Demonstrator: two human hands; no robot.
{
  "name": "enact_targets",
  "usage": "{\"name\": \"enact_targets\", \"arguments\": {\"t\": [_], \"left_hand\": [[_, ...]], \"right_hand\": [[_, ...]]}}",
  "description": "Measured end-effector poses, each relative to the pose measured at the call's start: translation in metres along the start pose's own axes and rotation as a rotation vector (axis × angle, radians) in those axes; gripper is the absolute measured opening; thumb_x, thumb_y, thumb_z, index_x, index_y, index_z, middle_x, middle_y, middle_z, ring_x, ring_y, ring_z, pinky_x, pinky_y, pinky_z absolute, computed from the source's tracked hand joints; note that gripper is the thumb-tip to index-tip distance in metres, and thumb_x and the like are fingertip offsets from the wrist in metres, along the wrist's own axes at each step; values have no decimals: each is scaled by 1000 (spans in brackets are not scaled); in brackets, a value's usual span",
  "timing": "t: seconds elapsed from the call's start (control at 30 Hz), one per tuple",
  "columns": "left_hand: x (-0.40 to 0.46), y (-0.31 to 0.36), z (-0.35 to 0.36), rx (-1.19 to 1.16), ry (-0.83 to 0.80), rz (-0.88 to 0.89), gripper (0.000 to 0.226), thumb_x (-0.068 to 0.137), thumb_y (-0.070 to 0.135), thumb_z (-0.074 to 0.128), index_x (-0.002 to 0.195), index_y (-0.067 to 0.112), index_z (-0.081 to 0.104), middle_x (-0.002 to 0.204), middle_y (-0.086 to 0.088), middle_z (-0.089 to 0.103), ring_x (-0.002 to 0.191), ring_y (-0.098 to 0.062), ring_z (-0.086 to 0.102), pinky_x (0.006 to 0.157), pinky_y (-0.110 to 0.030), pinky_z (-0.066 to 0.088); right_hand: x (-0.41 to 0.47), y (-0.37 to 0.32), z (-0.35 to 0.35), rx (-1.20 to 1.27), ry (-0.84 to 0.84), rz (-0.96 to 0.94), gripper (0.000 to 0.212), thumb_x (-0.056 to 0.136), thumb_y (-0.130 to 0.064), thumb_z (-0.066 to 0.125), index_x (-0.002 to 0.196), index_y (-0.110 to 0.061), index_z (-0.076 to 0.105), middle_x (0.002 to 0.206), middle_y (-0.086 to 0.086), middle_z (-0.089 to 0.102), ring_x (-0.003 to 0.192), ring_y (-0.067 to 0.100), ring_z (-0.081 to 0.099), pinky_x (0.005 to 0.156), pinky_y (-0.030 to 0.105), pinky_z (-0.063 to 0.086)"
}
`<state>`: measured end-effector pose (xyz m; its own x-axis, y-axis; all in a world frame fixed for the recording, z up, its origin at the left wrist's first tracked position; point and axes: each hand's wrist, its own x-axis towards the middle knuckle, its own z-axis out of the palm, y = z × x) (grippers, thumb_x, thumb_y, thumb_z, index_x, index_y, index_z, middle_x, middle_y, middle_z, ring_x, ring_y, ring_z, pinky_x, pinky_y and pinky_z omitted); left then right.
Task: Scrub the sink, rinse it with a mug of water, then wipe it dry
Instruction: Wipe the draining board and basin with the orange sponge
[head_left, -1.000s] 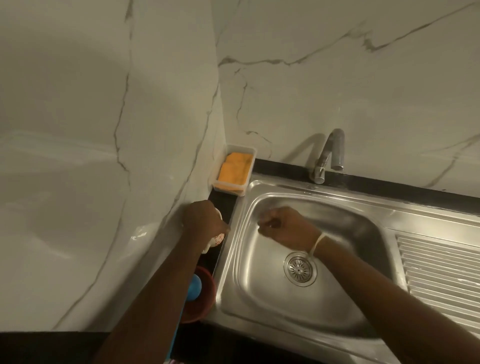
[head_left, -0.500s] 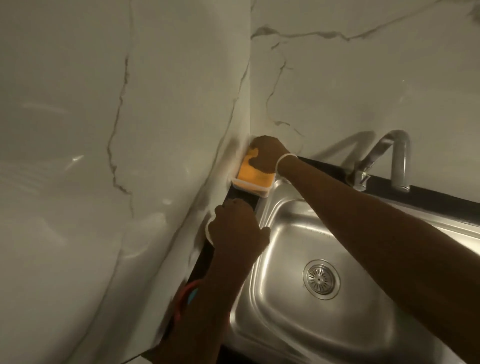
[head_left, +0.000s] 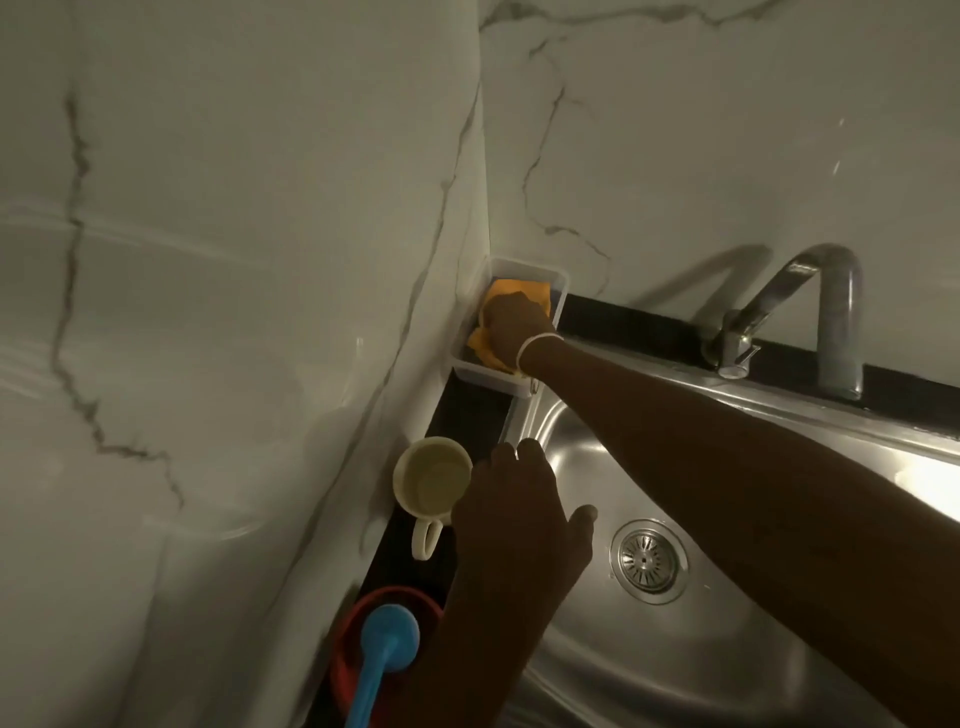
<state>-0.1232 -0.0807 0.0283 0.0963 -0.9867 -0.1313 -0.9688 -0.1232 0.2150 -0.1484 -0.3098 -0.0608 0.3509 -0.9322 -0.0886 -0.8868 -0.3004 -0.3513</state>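
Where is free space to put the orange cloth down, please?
Free: the sink basin around the drain, under the right forearm. Crowded: the dark strip by the wall, with white tray, mug and red bowl holding a blue brush.

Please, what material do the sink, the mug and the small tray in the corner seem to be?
Sink: probably stainless steel, brushed, with bright reflections. Mug: looks like glazed ceramic, cream and smooth, though plastic is possible. Tray: apparently thin white plastic, slightly translucent at the rim.
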Motion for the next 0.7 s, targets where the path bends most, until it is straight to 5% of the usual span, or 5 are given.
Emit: {"name": "enact_targets", "arguments": {"t": [0.1, 0.23, 0.33, 0.47, 0.7], "left_hand": [[-1, -1, 3, 17, 29, 38, 75, 52, 73, 77, 100, 15, 67, 88, 0, 69, 77, -16, 70, 60, -29, 55], [-5, 4, -6, -190, -66, 89, 75, 79, 66, 63, 134, 18, 46, 129, 1, 55, 119, -17, 54, 96, -31, 44], [-12, 16, -15, -693, -414, 21, 82, 68, 65, 75, 134, 25, 48, 128, 7, 59, 113, -11, 59, 99, -34, 49], [-36, 40, 3, -1520, -864, -224, 68, 74, 43, 77, 129, 10, 56, 121, -17, 66, 107, -29, 66, 96, -51, 51], [-79, 144, 64, -1380, -721, -164, 22, 93, 22, 64, 114, 19, 61, 115, -8, 70, 105, -27, 67, 88, -50, 55]], "right_hand": [[-8, 3, -29, 274, 162, 73, 21, 89, -24, 47, 70, -16, 53, 77, 4, 57, 75, 21, 56, 80, 34, 51], [-60, 6, -78, 723, 445, 124, 9, 91, -12, 60, 95, -4, 63, 81, 6, 61, 73, 19, 57, 67, 11, 46], [-139, 16, -87, 1197, 442, 106, 12, 95, -11, 62, 98, 0, 57, 83, 23, 55, 73, 29, 58, 74, 39, 56], [-262, 57, -69, 1835, 384, 319, 30, 89, -19, 66, 112, -5, 55, 91, 19, 50, 82, 29, 52, 77, 44, 47], [-440, 145, -74, 2196, 415, 493, 58, 90, -60, 46, 100, -6, 64, 90, 15, 66, 82, 30, 62, 77, 40, 50]]}}
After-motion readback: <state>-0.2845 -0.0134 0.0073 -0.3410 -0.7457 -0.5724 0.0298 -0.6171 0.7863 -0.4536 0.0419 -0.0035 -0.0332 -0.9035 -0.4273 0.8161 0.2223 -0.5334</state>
